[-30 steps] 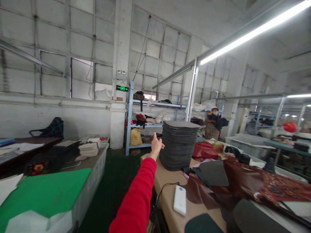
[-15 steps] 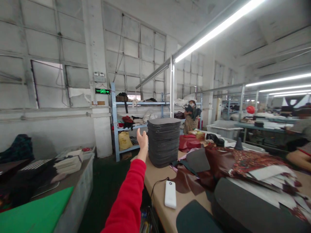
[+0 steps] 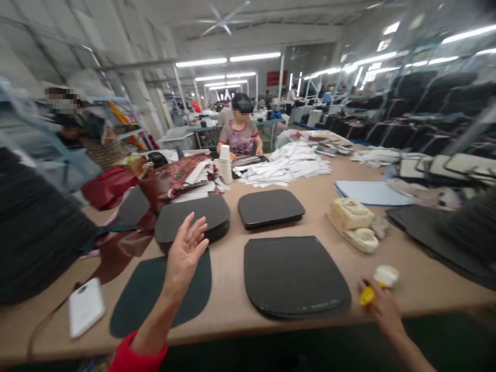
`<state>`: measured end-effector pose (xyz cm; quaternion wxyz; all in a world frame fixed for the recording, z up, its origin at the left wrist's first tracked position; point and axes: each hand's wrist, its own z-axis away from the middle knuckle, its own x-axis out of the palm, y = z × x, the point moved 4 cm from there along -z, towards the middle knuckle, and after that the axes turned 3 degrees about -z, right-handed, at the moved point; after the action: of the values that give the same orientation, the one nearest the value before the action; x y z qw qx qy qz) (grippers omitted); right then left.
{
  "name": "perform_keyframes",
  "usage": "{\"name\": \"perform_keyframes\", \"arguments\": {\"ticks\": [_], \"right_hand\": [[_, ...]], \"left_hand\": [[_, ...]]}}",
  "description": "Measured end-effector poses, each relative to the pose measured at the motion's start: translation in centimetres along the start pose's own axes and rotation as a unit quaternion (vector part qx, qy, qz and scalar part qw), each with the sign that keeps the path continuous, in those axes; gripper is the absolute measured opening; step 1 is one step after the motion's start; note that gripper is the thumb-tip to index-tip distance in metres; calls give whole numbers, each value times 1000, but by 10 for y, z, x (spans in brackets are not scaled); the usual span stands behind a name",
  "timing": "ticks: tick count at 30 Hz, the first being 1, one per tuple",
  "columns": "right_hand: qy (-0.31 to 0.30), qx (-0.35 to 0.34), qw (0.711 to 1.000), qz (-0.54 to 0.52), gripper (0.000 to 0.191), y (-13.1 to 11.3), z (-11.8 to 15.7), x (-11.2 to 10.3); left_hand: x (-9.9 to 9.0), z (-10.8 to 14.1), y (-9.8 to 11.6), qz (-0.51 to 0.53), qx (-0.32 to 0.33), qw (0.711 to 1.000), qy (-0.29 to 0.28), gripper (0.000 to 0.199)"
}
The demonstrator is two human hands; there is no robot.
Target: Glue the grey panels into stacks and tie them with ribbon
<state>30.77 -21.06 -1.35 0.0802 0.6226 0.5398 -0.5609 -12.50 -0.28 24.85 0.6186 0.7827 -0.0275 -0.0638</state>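
My left hand (image 3: 186,253), open with fingers spread and palm turned inward, hovers over a dark green rounded panel (image 3: 145,289) and in front of a dark grey stack of panels (image 3: 194,217). It holds nothing. At the table's front right, my right hand (image 3: 382,302) is closed round a small yellow tool (image 3: 368,294), blurred in outline. A small round white thing (image 3: 387,275) is right by that hand; I cannot tell whether they touch. Between my hands lies a stack of dark rounded panels (image 3: 296,276), with a smaller stack (image 3: 271,206) behind it.
A white power bank (image 3: 86,307) with a cable lies front left, near a tall dark stack (image 3: 34,227). White strips (image 3: 290,163), paper cups (image 3: 225,164), a cream cloth bundle (image 3: 351,217) and blue sheets (image 3: 370,192) cover the back. A co-worker (image 3: 241,134) sits opposite.
My view has swung right, from the shelves to the table's middle. My left hand, formerly stretched toward the tall stack, is now over the panels. My right hand has come into view.
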Motion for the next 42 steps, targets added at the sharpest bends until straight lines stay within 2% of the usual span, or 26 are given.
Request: {"name": "perform_keyframes", "arguments": {"ticks": [1, 3, 7, 10, 14, 20, 23, 25, 29, 32, 35, 38, 42], "right_hand": [[-14, 14, 1000, -15, 35, 17, 3, -4], [-30, 49, 996, -61, 44, 36, 2, -3], [-30, 102, 987, -119, 52, 41, -10, 3], [-32, 113, 983, -137, 55, 41, -13, -1], [-30, 146, 971, -187, 54, 39, -13, -4], [-25, 164, 957, -239, 49, 10, -12, 8], [-3, 133, 962, -237, 44, -7, -15, 16], [22, 107, 968, -224, 39, -16, -17, 20], [52, 58, 972, -220, 30, -25, -22, 28], [62, 47, 972, -222, 28, -27, -23, 34], [63, 39, 975, -209, 27, -27, -21, 40], [62, 13, 982, -178, 28, -26, -19, 44], [55, -8, 990, -134, 31, -27, -21, 46]], "left_hand": [[21, -3, -9, -23, -11, 1000, -16, 65], [57, -5, -25, -68, -24, 997, -41, 58], [114, 1, -69, -105, -40, 989, -91, 63], [141, 5, -111, -140, -81, 979, -127, 55], [157, 3, -155, -222, -104, 960, -137, 52], [148, -16, -200, -356, -83, 924, -111, 58], [148, -28, -212, -401, -49, 908, -113, 60], [159, -35, -213, -413, -8, 900, -136, 54], [205, -46, -213, -391, 38, 887, -244, 41], [243, -56, -214, -374, 55, 862, -339, 38], [267, -67, -216, -356, 63, 839, -407, 32], [277, -73, -221, -349, 58, 823, -444, 28], [279, -73, -225, -363, 54, 819, -441, 27]]}}
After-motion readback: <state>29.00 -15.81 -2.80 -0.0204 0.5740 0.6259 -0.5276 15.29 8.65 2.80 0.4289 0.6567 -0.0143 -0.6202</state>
